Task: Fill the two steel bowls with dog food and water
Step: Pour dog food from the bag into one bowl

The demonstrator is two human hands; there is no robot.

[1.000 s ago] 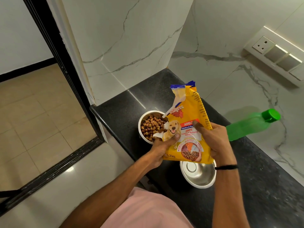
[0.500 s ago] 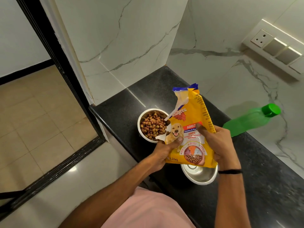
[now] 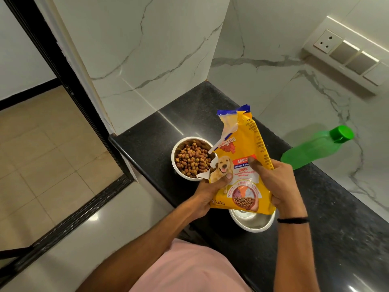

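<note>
A yellow dog food bag (image 3: 242,163) stands nearly upright between my hands, its torn top corner open at the left. My left hand (image 3: 207,194) grips the bag's lower left edge, thumb on the dog picture. My right hand (image 3: 277,184) grips its right side. Left of the bag, a steel bowl (image 3: 175,165) on the black counter (image 3: 336,218) holds brown kibble. A second steel bowl (image 3: 254,222) sits under the bag's bottom, partly hidden, with nothing visible inside. A green capped bottle (image 3: 315,148) stands behind my right hand.
The counter's front edge runs diagonally from the filled bowl toward me. White marble walls close off the back and left of the counter. A socket and switch panel (image 3: 347,57) is on the right wall. Tiled floor (image 3: 42,154) and a black door frame lie at left.
The bag has tipped back from the filled bowl to nearly upright, still held in both hands. The bowls and bottle have not moved.
</note>
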